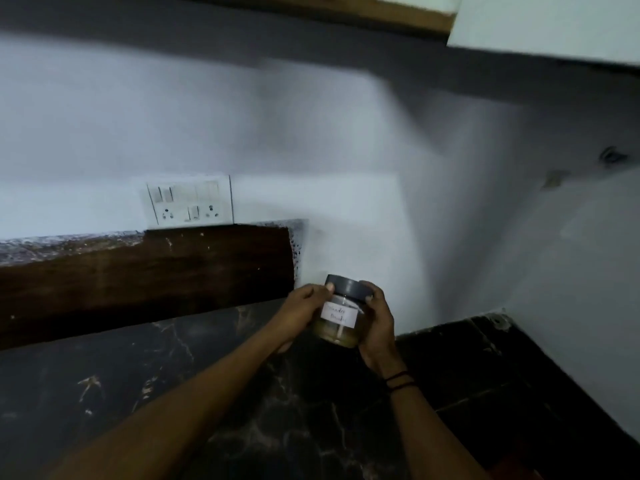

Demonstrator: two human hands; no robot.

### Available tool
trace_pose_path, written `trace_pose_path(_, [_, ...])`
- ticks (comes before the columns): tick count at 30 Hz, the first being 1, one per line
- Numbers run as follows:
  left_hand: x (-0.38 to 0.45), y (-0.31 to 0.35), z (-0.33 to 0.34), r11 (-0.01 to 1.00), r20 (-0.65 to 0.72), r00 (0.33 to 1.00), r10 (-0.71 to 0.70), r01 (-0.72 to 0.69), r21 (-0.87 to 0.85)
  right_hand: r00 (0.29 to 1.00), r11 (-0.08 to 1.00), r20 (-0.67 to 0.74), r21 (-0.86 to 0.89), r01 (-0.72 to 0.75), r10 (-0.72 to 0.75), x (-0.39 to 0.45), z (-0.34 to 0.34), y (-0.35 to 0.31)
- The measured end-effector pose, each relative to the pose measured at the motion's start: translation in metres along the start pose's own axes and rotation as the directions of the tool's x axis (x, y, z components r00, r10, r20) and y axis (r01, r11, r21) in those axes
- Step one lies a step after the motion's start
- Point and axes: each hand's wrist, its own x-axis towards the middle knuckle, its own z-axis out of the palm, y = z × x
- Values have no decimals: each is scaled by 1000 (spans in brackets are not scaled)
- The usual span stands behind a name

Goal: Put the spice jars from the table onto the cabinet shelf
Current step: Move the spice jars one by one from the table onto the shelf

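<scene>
Head view: a spice jar (338, 315) with a dark lid and white label is gripped between the left hand (302, 313) and right hand (376, 322), held above the dark marble tabletop (138, 393). A switchboard (188, 199) and wooden panel (145, 271) are seen on the wall behind.

You can't read the smeared writing on the jar's label (338, 314). Your hands cover both its sides. At one o'clock, the cabinet (550, 22) runs off the top edge.
</scene>
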Motion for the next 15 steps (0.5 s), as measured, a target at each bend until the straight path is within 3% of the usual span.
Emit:
trace_pose_path(5, [-8,85,-1,988,39,988,151,-152,23,990,985,-1,100,141,-141,3,46,-67])
trace_pose_path(14, [-17,270,22,841,-16,847,532,-525,132,848,828,3,-213,519,-530,9,140,-233])
trace_pose_path(15, [-24,301,27,797,-27,802,597,-589,131,790,761,26,-253,598,-612,2,156,-265])
